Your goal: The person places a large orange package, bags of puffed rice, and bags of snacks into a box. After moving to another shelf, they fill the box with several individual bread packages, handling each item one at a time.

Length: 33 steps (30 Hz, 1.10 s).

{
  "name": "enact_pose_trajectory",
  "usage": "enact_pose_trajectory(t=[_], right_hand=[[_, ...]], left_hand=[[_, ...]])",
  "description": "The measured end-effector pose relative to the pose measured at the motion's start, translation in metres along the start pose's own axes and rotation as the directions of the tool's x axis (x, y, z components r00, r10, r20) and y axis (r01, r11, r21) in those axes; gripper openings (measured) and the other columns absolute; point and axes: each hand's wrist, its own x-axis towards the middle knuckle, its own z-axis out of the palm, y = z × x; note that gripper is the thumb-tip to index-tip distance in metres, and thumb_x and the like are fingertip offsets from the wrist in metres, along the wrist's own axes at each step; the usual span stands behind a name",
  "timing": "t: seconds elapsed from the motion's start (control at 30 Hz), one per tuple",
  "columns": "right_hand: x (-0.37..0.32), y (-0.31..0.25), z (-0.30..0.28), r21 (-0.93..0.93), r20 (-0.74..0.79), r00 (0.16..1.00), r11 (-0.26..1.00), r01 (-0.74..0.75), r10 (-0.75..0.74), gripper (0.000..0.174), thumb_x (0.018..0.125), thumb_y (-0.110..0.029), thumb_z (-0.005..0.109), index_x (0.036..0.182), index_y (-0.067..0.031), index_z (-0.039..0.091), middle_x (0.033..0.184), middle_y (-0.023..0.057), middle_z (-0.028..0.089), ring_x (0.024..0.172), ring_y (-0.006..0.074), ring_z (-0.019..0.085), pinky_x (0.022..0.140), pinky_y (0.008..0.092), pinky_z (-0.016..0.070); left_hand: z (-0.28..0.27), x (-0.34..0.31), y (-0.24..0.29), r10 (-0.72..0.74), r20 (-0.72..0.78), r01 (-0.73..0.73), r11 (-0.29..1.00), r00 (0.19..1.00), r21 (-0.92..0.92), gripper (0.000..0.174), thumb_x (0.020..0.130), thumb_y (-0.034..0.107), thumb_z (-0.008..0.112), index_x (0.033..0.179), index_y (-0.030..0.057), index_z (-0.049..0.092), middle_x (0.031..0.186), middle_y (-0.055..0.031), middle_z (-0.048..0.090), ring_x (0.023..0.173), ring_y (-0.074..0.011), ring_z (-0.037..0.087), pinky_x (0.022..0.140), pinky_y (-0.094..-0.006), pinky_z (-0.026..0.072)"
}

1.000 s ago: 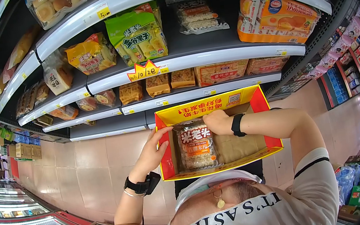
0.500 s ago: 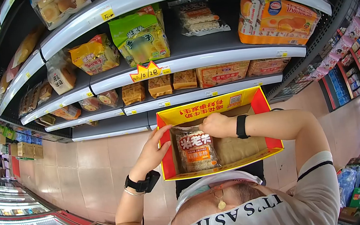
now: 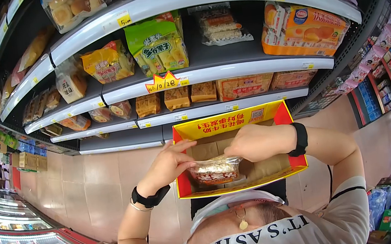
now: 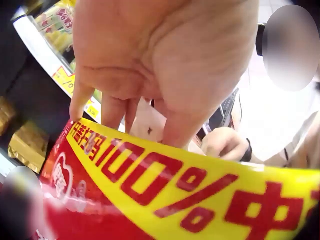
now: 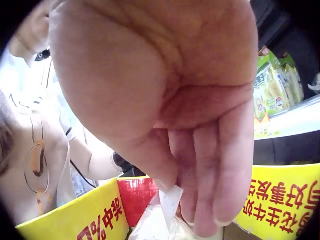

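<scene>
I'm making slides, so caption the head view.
Left hand and right hand hold a snack bag inside an open box, before stocked shelves.

Box [image 3: 225, 122] in downward head, close wrist views

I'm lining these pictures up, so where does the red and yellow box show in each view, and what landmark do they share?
Head: the red and yellow box sits right of and below centre.
Left wrist: its outer wall fills the bottom.
Right wrist: parts of it show at bottom left and bottom right.
Shared landmark: the jagged yellow price sign on the white shelf edge.
</scene>
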Motion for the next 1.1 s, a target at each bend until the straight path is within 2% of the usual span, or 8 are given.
enact_pose_trajectory(t=[0.2, 0.23, 0.37, 0.53, 0.67, 0.8, 0.97, 1.1], right_hand=[[-0.034, 0.018, -0.02, 0.373, -0.013, 0.972, 0.903, -0.212, 0.234, 0.033, 0.078, -0.023, 0.065, 0.102, -0.0048, 0.053, 0.093, 0.0132, 0.062, 0.083, 0.0308, 0.062, 0.069, 0.0397, 0.0494], [-0.037, 0.021, -0.021, 0.538, -0.028, 0.961, 0.814, -0.218, 0.276, 0.045, 0.077, -0.028, 0.069, 0.112, -0.0062, 0.051, 0.104, 0.0127, 0.061, 0.092, 0.0288, 0.062, 0.073, 0.0379, 0.0499], [-0.039, 0.026, -0.013, 0.511, -0.094, 0.95, 0.833, -0.211, 0.298, 0.08, 0.069, -0.039, 0.077, 0.129, -0.0018, 0.039, 0.131, 0.0191, 0.045, 0.122, 0.0303, 0.045, 0.097, 0.0376, 0.0417], [-0.022, 0.013, 0.001, 0.509, -0.241, 0.937, 0.855, -0.1, 0.253, 0.083, 0.069, -0.038, 0.078, 0.129, 0.0038, 0.038, 0.128, 0.0218, 0.047, 0.12, 0.0293, 0.047, 0.1, 0.0361, 0.0378], [-0.015, 0.017, 0.001, 0.824, -0.209, 0.939, 0.567, 0.018, 0.274, 0.069, 0.072, -0.022, 0.079, 0.126, 0.001, 0.043, 0.119, 0.0108, 0.055, 0.11, 0.0168, 0.051, 0.098, 0.0312, 0.0396], [-0.026, 0.031, -0.015, 0.921, -0.326, 0.863, 0.334, 0.199, 0.386, 0.06, 0.073, -0.007, 0.075, 0.125, -0.0016, 0.046, 0.12, 0.0073, 0.056, 0.109, 0.0138, 0.053, 0.094, 0.0297, 0.0428], [-0.052, 0.084, -0.051, 0.945, -0.325, 0.589, 0.27, 0.184, 0.74, 0.054, 0.077, -0.008, 0.071, 0.122, 0.0027, 0.043, 0.112, 0.0119, 0.06, 0.097, 0.0182, 0.062, 0.082, 0.0338, 0.0514], [-0.045, 0.121, -0.085, 0.932, -0.359, 0.519, 0.271, 0.24, 0.776, 0.054, 0.08, -0.013, 0.07, 0.119, 0.0076, 0.041, 0.111, 0.0157, 0.059, 0.095, 0.0203, 0.062, 0.079, 0.0339, 0.0525]], left_hand=[[-0.003, -0.001, 0.008, -0.11, -0.003, 0.099, 0.906, 0.994, -0.412, 0.013, 0.089, 0.013, 0.057, 0.091, 0.0036, 0.067, 0.113, -0.0074, 0.063, 0.114, -0.0224, 0.055, 0.108, -0.0497, 0.0221], [-0.004, -0.001, 0.013, -0.188, 0.009, 0.138, 0.689, 0.982, -0.712, 0.016, 0.088, 0.014, 0.059, 0.094, 0.001, 0.067, 0.118, -0.0131, 0.061, 0.109, -0.0211, 0.056, 0.105, -0.0453, 0.026], [-0.017, -0.001, 0.004, 0.001, -0.21, -0.136, 0.765, 0.978, -0.629, 0.015, 0.089, 0.008, 0.057, 0.095, -0.0021, 0.066, 0.118, -0.0159, 0.06, 0.103, -0.0215, 0.058, 0.092, -0.0334, 0.0418], [-0.03, 0.002, 0.0, -0.032, -0.265, -0.207, 0.537, 0.964, -0.818, 0.017, 0.088, 0.015, 0.061, 0.093, -0.001, 0.066, 0.113, -0.0153, 0.062, 0.099, -0.0157, 0.057, 0.088, -0.0308, 0.0434], [-0.026, 0.01, -0.015, -0.07, -0.303, -0.253, 0.391, 0.95, -0.885, 0.026, 0.092, 0.025, 0.057, 0.102, 0.0012, 0.062, 0.104, -0.008, 0.063, 0.094, -0.0118, 0.057, 0.085, -0.0286, 0.0442], [-0.031, 0.024, -0.002, -0.214, -0.369, -0.326, 0.211, 0.904, -0.921, 0.055, 0.095, 0.03, 0.049, 0.14, 0.0068, 0.027, 0.136, -0.0141, 0.042, 0.122, -0.0304, 0.047, 0.097, -0.0383, 0.0394], [-0.018, 0.009, -0.028, -0.252, -0.29, -0.015, 0.731, 0.923, -0.683, 0.068, 0.086, 0.024, 0.065, 0.141, 0.0085, 0.028, 0.14, -0.0119, 0.038, 0.127, -0.0284, 0.04, 0.097, -0.0384, 0.0383], [0.009, -0.004, -0.024, -0.323, -0.084, 0.246, 0.843, 0.943, -0.478, 0.083, 0.078, 0.028, 0.073, 0.143, 0.0087, 0.025, 0.141, -0.0127, 0.036, 0.13, -0.0287, 0.035, 0.1, -0.0404, 0.0354]])
